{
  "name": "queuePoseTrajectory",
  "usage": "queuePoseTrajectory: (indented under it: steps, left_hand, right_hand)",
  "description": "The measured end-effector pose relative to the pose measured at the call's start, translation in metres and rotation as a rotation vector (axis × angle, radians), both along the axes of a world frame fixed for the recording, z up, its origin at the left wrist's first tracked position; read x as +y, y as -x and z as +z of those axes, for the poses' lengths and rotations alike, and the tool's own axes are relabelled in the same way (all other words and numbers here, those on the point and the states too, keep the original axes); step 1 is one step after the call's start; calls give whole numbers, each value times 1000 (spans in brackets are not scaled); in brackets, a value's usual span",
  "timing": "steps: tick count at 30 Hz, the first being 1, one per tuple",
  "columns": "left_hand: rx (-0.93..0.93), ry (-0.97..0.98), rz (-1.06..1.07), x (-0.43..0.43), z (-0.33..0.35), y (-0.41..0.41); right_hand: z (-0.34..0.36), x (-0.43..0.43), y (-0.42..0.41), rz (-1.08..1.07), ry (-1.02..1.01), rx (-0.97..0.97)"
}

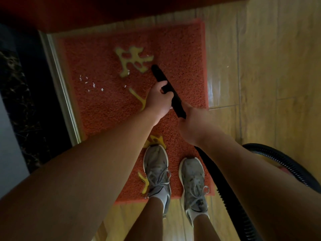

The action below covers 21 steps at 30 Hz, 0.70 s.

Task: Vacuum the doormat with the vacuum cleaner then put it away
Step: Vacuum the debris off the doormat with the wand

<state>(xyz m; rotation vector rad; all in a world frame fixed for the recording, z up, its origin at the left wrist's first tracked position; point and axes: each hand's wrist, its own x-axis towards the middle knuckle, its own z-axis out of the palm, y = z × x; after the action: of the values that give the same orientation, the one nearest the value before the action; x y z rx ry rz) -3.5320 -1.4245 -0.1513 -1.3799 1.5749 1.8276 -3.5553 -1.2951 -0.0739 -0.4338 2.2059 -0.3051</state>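
Nearest the camera, the left forearm [86, 162] and the right forearm [260, 171] reach forward and down over a red doormat [104, 105]. The left hand [159, 100] grasps the black vacuum nozzle [160, 73] about halfway along, its fingers curled over the top. The right hand [192, 124] is clenched round the nozzle's near end, where the ribbed black hose [224, 186] comes out beneath the wrist.

The nozzle slants from near right to far left, and its tip is over the middle of the mat, just beside the lower right edge of a large yellow character [133, 60]. Whether the tip touches the pile cannot be told. Left of the nozzle, a scatter of small white scraps [93, 84] lies on the mat, well apart from the tip.

Two grey sneakers stand on the near part of the mat: the left sneaker [156, 167] and the right sneaker [193, 178]. The hose runs from the right hand toward the near right, passing just right of the right sneaker, and a second stretch of it arcs at the right edge of the view.

The mat lies on a wooden floor [260, 66], where one white scrap [227, 66] rests to the right of the mat. Along the mat's left side runs a pale threshold strip [59, 80], with dark stone flooring [15, 84] beyond it.
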Motion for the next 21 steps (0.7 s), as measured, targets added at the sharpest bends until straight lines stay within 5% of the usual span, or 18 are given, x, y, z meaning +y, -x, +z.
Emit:
queuePoseTrajectory:
  steps: [21]
  left_hand:
    - [12, 6, 14, -30, 1, 10]
  right_hand:
    - [-5, -32, 12, 62, -30, 28]
